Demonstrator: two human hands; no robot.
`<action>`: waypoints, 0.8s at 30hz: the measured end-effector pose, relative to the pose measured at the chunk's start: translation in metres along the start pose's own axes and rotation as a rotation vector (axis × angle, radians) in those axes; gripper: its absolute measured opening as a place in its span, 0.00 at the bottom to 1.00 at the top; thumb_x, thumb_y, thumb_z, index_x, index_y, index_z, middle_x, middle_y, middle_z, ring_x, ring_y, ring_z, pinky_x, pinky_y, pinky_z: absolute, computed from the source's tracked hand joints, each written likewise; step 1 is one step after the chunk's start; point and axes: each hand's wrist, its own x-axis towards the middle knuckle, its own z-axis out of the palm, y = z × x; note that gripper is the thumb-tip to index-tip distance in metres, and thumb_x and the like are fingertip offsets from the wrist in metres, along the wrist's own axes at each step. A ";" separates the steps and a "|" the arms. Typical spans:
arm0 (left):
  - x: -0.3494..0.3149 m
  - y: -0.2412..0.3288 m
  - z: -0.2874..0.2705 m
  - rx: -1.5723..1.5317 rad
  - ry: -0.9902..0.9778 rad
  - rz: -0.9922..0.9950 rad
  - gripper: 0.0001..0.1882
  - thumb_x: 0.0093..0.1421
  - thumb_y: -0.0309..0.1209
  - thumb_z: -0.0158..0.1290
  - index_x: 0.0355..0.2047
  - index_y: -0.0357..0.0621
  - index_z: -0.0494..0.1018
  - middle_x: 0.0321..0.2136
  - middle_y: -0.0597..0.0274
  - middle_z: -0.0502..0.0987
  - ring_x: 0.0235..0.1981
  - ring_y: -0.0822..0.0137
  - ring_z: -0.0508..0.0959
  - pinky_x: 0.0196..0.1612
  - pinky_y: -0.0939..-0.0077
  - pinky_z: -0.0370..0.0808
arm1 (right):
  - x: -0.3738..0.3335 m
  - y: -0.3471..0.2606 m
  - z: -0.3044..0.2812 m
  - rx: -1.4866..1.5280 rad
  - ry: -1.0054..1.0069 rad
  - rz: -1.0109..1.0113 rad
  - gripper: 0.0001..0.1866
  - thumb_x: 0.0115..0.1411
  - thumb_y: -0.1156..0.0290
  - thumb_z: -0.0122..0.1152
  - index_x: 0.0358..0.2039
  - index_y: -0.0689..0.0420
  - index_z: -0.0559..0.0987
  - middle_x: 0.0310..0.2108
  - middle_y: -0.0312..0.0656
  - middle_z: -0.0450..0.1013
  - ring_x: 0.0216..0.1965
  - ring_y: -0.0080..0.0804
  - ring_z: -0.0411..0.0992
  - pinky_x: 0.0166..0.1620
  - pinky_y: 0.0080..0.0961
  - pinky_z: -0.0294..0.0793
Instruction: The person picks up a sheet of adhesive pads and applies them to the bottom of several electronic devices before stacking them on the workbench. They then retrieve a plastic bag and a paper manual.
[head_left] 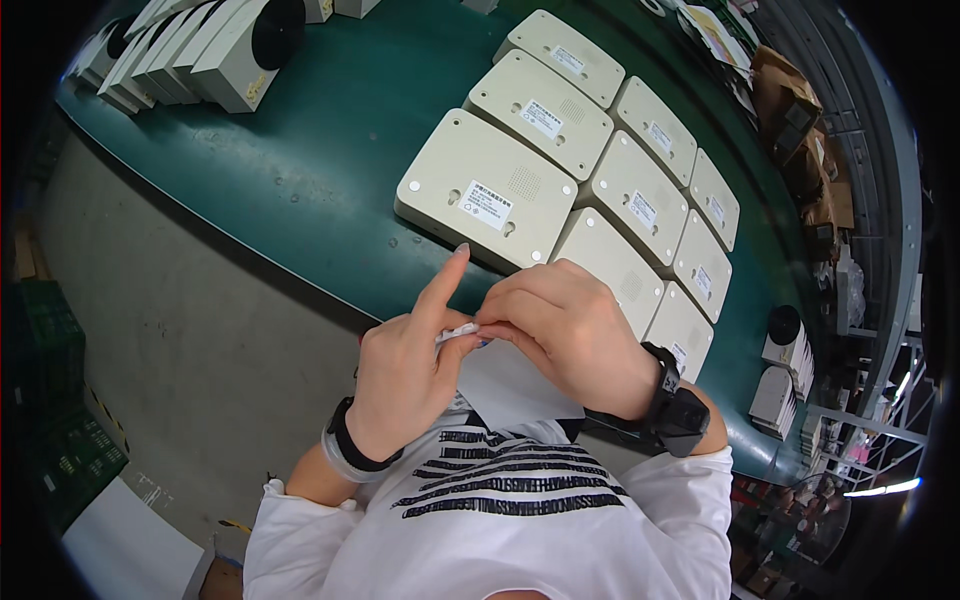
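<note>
— Both hands meet just above the shirt: left hand [405, 375] pinches a small white strip [458, 332], forefinger raised; right hand [570, 335] pinches its other end.

— Risk?

— Likely the strip slips or tears between such tight fingertip grips, dropping over the tabletop [330, 150] edge, short of the cream boxes [487, 190].

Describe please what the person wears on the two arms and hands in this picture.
Both hands are bare, without gloves. The left hand has a black band on its wrist with a pale clear band beside it. The right hand has a black strap with a bulky black box-shaped device on its wrist. Both arms come out of short white sleeves of a white shirt with black stripes.
</note>
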 end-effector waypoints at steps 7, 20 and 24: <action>0.008 -0.004 0.000 -0.131 0.009 -0.099 0.41 0.53 0.22 0.58 0.65 0.40 0.51 0.23 0.55 0.78 0.24 0.58 0.80 0.30 0.71 0.75 | 0.025 0.004 -0.008 0.065 0.119 0.149 0.04 0.52 0.79 0.62 0.29 0.59 0.77 0.30 0.38 0.75 0.30 0.31 0.74 0.34 0.24 0.70; 0.024 -0.019 -0.004 -0.106 -0.147 -0.201 0.43 0.54 0.25 0.58 0.66 0.43 0.47 0.23 0.51 0.77 0.23 0.51 0.77 0.29 0.66 0.72 | 0.113 0.077 0.009 0.164 0.205 0.607 0.13 0.56 0.68 0.63 0.34 0.67 0.79 0.25 0.40 0.75 0.25 0.21 0.70 0.29 0.19 0.70; 0.024 -0.021 -0.003 -0.091 -0.150 -0.176 0.42 0.55 0.25 0.58 0.66 0.42 0.47 0.23 0.51 0.77 0.24 0.51 0.77 0.29 0.64 0.72 | 0.112 0.078 0.011 0.134 0.228 0.609 0.12 0.56 0.69 0.62 0.34 0.67 0.79 0.24 0.39 0.75 0.25 0.21 0.70 0.29 0.19 0.70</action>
